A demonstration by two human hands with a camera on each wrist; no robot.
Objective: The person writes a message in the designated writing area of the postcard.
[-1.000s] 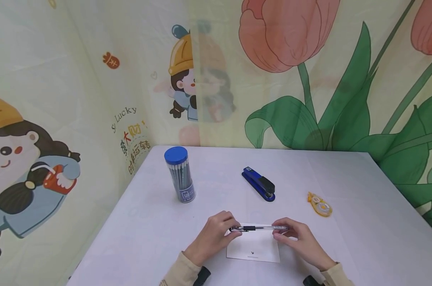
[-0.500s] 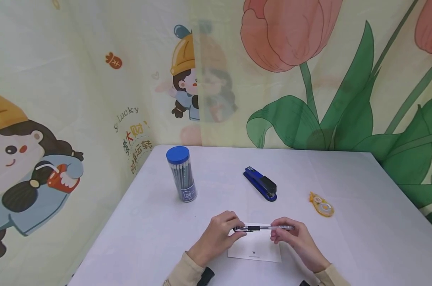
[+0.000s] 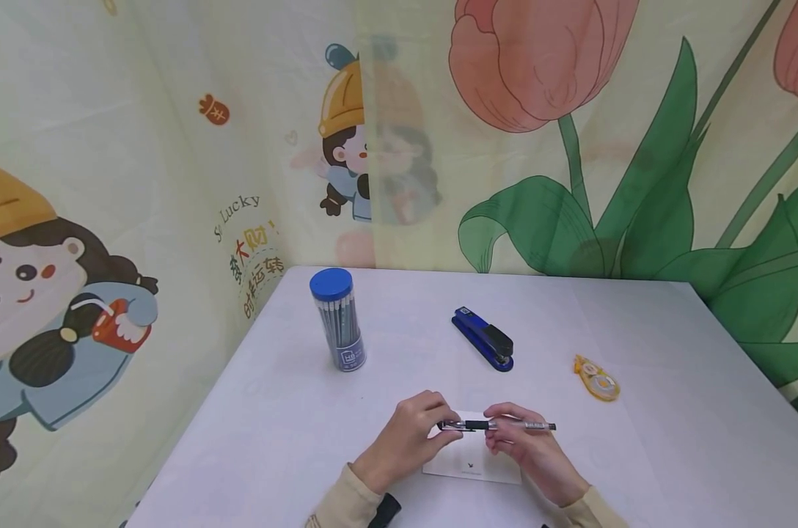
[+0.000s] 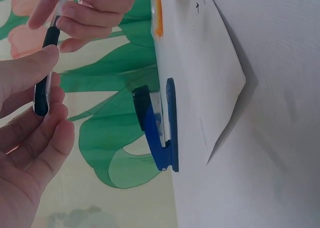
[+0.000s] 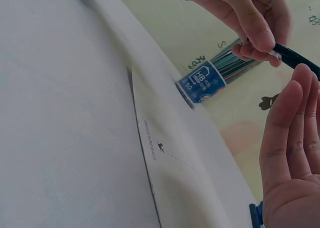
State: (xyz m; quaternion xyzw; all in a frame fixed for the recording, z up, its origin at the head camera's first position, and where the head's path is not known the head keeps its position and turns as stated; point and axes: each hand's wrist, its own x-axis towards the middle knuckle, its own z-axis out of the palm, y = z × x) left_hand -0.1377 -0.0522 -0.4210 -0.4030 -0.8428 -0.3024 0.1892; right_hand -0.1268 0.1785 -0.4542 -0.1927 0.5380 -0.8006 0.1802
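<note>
In the head view a pen (image 3: 476, 425) with a clear barrel and black grip lies level between both hands, over a white sheet (image 3: 471, 460) with a small dark bird print. My left hand (image 3: 408, 436) pinches its left end between thumb and fingers; the left wrist view shows the dark end of the pen (image 4: 41, 100) there. My right hand (image 3: 534, 451) holds the barrel just behind the black grip, and the pen's far end sticks out past its fingers. From the right wrist, part of the pen (image 5: 295, 57) is hidden behind the right fingers (image 5: 280, 133).
A blue-lidded tub of pencils (image 3: 339, 323) stands at the back left of the white table (image 3: 240, 440). Behind the sheet lies a blue and black stapler (image 3: 483, 339). A yellow correction tape (image 3: 597, 378) rests to the right. Printed curtains surround the table.
My right hand has slid left along the pen toward its black grip, uncovering the right end. The left hand keeps its pinch. The whole head view has shifted slightly.
</note>
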